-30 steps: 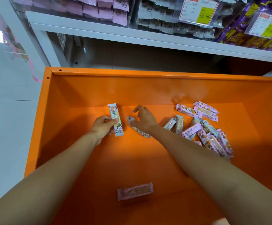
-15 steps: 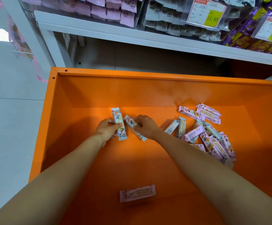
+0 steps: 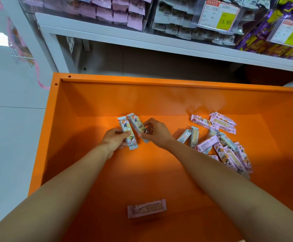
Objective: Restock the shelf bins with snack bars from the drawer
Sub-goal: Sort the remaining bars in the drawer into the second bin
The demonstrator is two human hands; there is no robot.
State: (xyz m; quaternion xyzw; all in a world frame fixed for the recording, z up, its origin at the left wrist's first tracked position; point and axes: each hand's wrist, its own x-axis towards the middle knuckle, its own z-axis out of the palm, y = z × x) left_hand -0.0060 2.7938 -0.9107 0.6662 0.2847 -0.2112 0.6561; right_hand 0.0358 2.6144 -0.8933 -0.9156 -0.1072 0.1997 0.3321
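The right hand [image 3: 157, 132], a second ago spread over a cartoon-printed grey-wrapped snack bar [image 3: 136, 125] lying on the floor of the orange metal drawer [image 3: 159, 102], pinched it, lifted it and swung it leftward. It ended up tilted on end just beside the matching snack bar [image 3: 127, 132] gripped in the left hand [image 3: 115, 141].

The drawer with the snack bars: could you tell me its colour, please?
The drawer is plain orange; the head view shows it.
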